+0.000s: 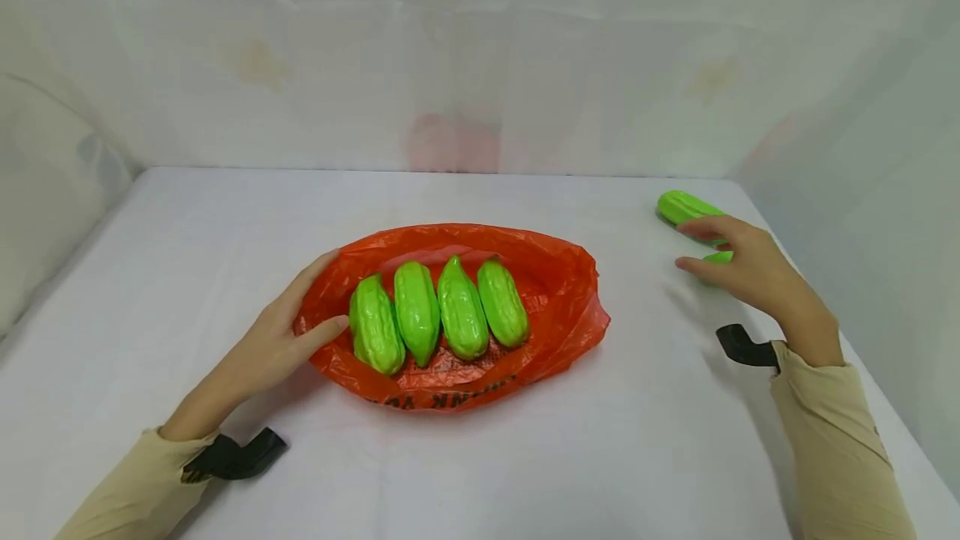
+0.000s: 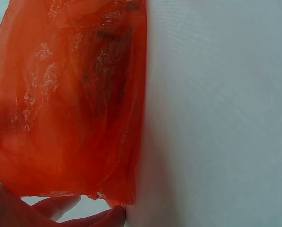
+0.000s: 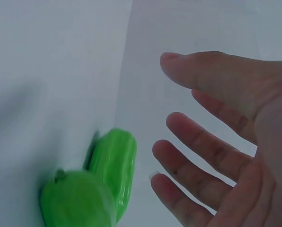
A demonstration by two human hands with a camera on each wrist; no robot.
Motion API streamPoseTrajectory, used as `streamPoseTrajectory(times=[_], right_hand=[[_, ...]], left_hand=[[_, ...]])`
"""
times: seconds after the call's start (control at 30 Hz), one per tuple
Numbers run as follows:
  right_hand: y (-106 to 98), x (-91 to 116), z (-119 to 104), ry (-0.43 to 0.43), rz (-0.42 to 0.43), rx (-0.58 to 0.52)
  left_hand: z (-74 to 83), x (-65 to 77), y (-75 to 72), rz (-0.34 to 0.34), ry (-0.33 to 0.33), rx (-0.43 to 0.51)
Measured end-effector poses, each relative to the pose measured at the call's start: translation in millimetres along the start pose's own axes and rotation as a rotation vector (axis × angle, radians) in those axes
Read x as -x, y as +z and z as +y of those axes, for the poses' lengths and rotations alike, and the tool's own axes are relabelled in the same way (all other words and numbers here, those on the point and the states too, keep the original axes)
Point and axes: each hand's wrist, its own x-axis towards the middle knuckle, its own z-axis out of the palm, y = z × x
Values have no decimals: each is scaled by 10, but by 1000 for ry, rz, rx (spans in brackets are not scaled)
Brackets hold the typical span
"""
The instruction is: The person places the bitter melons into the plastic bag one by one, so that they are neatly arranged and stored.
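Head view has the right hand (image 1: 757, 269) above the table (image 1: 465, 473), thumb and fingers apart with nothing between them, near the nearer gourd (image 1: 718, 257) and the farther gourd (image 1: 684, 207). Setting thumb and fingers on either side of a gourd's thick middle would probably hold its glossy skin better than pinching a tip. Leftward, four gourds (image 1: 461, 315) lie side by side in the red bag (image 1: 576, 273). The left hand (image 1: 281, 336), thumb and fingers spread, touches its left rim; light pressure there should stop the thin plastic folding inward.
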Motion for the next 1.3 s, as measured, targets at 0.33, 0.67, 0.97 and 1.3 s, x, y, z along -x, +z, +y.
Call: streamPoseTrajectory(times=[0.33, 0.67, 0.97, 1.3], right_hand=[[-158, 98, 236, 102, -82, 35], [-235, 158, 455, 224, -210, 41], [-165, 128, 597, 134, -160, 51], [-96, 127, 766, 111, -117, 77]], left_hand=[[3, -14, 35, 0, -5, -3], [20, -20, 22, -10, -4, -1], [20, -4, 8, -4, -7, 0], [25, -2, 2, -2, -4, 2]])
